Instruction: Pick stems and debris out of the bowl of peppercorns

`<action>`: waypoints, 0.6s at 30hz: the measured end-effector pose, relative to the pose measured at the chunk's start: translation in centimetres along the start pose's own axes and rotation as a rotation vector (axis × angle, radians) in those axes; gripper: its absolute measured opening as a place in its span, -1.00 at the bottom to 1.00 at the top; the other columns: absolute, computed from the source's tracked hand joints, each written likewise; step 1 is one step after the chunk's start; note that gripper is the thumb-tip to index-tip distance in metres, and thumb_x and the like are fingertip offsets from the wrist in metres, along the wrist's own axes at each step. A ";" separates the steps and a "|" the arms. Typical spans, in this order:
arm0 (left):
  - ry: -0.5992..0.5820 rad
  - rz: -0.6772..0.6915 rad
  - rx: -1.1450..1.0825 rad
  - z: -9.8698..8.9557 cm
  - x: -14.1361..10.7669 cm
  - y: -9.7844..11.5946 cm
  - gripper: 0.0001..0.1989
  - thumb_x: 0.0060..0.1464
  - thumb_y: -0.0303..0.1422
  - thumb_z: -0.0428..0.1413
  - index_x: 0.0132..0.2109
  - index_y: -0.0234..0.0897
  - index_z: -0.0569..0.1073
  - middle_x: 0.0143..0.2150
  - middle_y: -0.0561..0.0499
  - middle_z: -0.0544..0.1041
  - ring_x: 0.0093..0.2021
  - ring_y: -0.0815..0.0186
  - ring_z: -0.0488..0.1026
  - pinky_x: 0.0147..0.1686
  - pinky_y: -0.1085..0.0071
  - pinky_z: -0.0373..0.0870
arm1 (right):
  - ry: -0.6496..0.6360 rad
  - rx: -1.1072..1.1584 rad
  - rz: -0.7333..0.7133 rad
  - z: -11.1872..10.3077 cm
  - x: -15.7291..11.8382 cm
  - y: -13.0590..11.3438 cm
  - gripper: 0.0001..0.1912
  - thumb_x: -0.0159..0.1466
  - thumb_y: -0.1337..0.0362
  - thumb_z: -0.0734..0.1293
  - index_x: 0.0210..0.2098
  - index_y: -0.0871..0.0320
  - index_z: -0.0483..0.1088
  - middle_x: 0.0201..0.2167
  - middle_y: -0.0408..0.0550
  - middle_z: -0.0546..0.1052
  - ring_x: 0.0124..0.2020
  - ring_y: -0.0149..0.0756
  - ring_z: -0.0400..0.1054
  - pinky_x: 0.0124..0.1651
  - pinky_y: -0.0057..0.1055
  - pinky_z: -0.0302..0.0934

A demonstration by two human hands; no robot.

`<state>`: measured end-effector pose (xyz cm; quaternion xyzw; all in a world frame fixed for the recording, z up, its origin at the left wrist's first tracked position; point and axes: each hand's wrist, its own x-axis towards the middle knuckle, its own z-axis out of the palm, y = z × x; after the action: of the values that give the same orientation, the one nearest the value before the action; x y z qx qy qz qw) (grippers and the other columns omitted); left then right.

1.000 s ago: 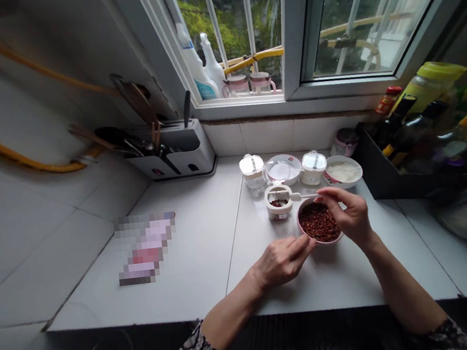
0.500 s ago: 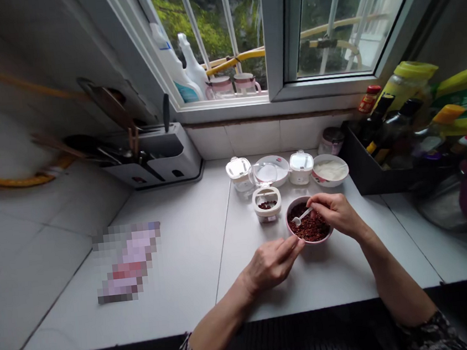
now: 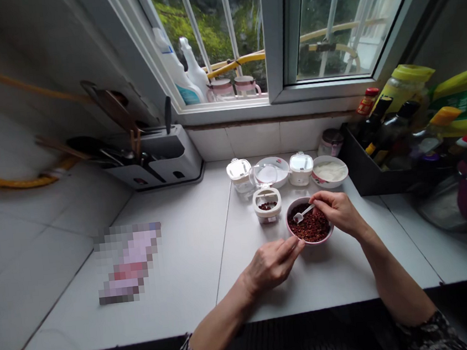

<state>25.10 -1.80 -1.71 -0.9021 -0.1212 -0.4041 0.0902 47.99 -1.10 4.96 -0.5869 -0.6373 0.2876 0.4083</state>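
Observation:
My right hand (image 3: 337, 211) pinches the handle of a small white spoon (image 3: 304, 212), its scoop over the left side of the bowl's contents. The pink-rimmed bowl (image 3: 316, 242) holds dark red dried bits that look like Sichuan peppercorns (image 3: 313, 228). At the bowl's near left edge, my left hand (image 3: 273, 262) has its fingers together, fingertips on the rim; the thumb is mostly hidden. Just left of the bowl stands a clear seasoning jar (image 3: 267, 205), its lid raised, with some of the same red bits inside.
Behind are two lidded seasoning jars (image 3: 239, 174), a bowl of white grains (image 3: 272, 172) and a bowl of white powder (image 3: 330, 171). A dark bottle box (image 3: 370, 182) stands right, a utensil holder (image 3: 174, 167) back left. A blurred pinkish packet (image 3: 130, 264) lies on the left counter.
The spoon's scoop has turned and shifted slightly up and right within the bowl. My left hand stays at the rim. The view has tilted very slightly.

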 end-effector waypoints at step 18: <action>-0.004 -0.002 0.014 0.0 0.0 0.0 -0.67 0.27 -0.57 -0.09 0.13 -0.45 0.36 -0.10 -0.20 0.55 -0.33 0.33 0.52 -0.36 0.43 0.52 | 0.036 0.321 0.216 -0.1 0.5 -0.1 -0.74 0.08 0.09 0.38 -0.42 0.19 0.48 -0.61 -0.10 0.54 -0.72 -0.46 0.20 -0.65 -0.49 0.08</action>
<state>25.07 -1.80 -1.75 -0.9022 -0.1253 -0.4014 0.0959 48.05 -0.67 5.17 -0.5843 -0.5091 0.4169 0.4749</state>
